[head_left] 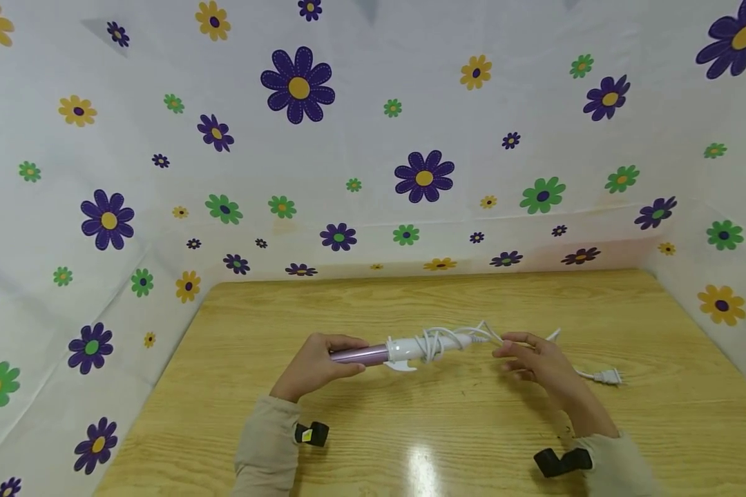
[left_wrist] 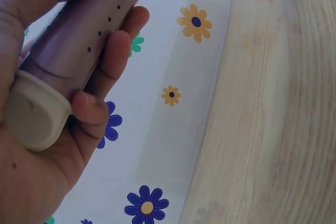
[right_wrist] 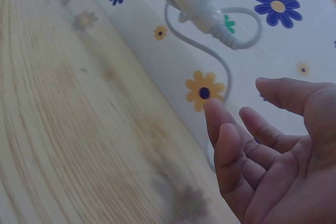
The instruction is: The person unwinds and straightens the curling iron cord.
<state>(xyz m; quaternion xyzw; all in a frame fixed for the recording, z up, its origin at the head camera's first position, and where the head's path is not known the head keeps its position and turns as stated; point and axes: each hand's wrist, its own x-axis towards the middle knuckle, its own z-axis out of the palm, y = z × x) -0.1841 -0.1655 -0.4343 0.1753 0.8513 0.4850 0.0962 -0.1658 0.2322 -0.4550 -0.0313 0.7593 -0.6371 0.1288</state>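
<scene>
A curling iron (head_left: 404, 350) with a purple barrel and a white handle is held level above the table. My left hand (head_left: 311, 366) grips it by the barrel, fingers and thumb wrapped round. Seen in the left wrist view, the barrel (left_wrist: 79, 35) has rows of small dark holes and a white end cap (left_wrist: 38, 113) against the palm. Its white cord (head_left: 433, 343) is wound round the handle, then runs loose behind my right hand (head_left: 542, 366). That hand is to the right of the handle, fingers loosely bent and thumb apart, with nothing between them.
The cord's two-pin plug (head_left: 609, 376) lies on the wooden table (head_left: 447, 428), right of the right hand. White flower-printed cloth (head_left: 360, 138) stands round the table at the back and both sides. Each wrist wears a black camera mount (head_left: 562, 461).
</scene>
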